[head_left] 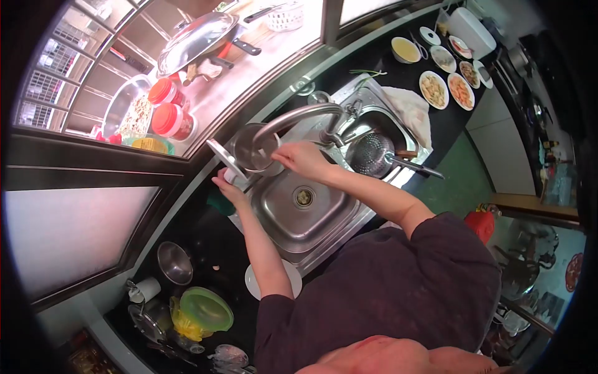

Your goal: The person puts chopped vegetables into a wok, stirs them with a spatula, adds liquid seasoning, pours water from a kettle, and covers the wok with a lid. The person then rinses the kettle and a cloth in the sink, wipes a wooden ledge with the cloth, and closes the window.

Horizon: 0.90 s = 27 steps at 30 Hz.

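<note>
My left hand (232,189) grips a white dish (225,159), tilted nearly on edge at the far left corner of the sink (293,230). Beside it stands a round metal pot (240,146), under the spout of the curved faucet (299,114). My right hand (304,160) reaches across the sink to the pot's near side. Its fingers are closed together over the rim; whatever they hold, if anything, is too small to make out. A perforated metal ladle or strainer (370,156) rests in the smaller right basin.
A white cloth (408,112) drapes the sink's right edge. Several plates of cut food (434,90) and a yellow bowl (405,50) stand on the right counter. At lower left are a metal bowl (175,262), a green basin (207,310) and a white plate (273,280).
</note>
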Each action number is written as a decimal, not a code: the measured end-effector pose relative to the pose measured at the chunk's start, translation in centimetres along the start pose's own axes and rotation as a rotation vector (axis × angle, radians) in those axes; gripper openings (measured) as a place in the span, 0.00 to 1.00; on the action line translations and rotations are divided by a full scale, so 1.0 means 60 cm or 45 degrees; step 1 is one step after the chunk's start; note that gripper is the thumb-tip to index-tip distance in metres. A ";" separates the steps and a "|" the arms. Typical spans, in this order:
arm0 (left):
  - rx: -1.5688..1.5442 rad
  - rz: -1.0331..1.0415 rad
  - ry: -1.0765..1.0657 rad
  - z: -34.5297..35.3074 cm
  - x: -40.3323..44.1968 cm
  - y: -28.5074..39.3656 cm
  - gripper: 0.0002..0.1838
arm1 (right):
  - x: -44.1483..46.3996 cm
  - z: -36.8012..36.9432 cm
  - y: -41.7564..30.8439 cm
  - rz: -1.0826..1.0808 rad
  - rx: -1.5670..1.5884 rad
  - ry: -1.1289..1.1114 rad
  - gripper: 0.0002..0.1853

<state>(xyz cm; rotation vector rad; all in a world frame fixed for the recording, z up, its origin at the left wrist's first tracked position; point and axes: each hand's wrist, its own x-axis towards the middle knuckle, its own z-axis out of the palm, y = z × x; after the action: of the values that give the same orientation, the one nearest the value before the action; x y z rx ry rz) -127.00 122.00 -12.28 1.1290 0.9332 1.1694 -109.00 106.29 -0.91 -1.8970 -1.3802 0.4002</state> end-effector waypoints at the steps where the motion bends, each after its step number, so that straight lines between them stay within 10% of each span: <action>1: 0.046 0.028 0.074 -0.006 -0.007 0.000 0.31 | -0.026 -0.015 0.010 -0.041 -0.002 -0.068 0.13; 7: 0.201 -0.111 0.361 -0.061 -0.127 0.032 0.19 | -0.239 -0.174 0.173 0.408 -0.020 -0.480 0.14; 13: 0.304 -0.308 0.305 -0.044 -0.257 0.006 0.10 | -0.297 -0.350 0.436 0.758 -0.088 -0.072 0.14; 21: 0.441 -0.388 -0.143 0.144 -0.385 0.008 0.08 | -0.004 -0.719 0.561 -0.030 -1.207 0.561 0.21; 27: 0.497 -0.464 -0.422 0.360 -0.474 0.014 0.09 | 0.225 -0.924 0.608 0.054 -1.826 0.599 0.27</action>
<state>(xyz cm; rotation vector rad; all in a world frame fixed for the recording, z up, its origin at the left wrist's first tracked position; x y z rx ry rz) -111.25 90.28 -7.36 1.3425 1.0752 0.4952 -44.13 92.19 12.60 -2.7675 -1.3427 -1.3012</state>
